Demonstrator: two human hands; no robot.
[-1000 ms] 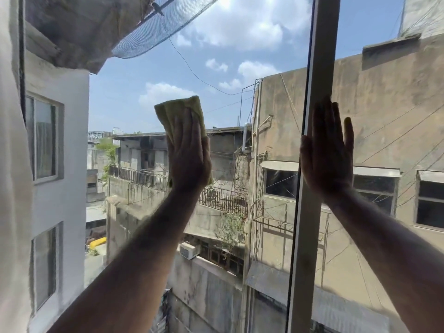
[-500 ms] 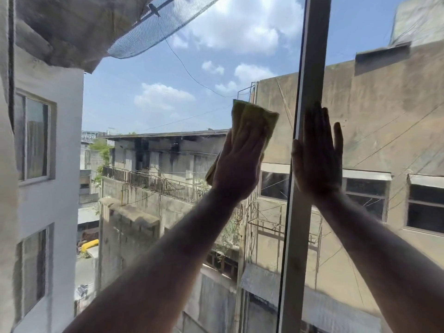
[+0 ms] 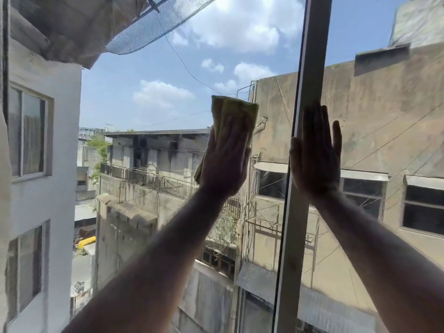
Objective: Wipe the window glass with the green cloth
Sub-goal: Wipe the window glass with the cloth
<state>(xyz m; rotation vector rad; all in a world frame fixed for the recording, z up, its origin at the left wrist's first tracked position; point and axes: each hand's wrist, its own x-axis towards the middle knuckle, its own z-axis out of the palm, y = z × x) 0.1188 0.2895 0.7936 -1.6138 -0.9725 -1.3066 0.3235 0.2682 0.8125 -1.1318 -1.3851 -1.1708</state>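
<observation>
A folded green cloth (image 3: 234, 111) lies flat against the window glass (image 3: 149, 92), its top edge showing above my fingers. My left hand (image 3: 225, 162) presses it to the pane with fingers extended, just left of the window's upright frame bar (image 3: 310, 68). My right hand (image 3: 316, 157) is spread flat with nothing in it, its thumb side on the frame bar and its fingers on the right-hand pane.
The frame bar runs from top to bottom between the two panes. Through the glass I see a white building (image 3: 43, 164) at the left, weathered concrete buildings (image 3: 384, 116) ahead and right, a net awning (image 3: 153, 27) overhead and sky.
My left hand has swept the cloth rightward across the glass, from the middle of the left pane to close beside the frame bar. My right hand stays pressed in place.
</observation>
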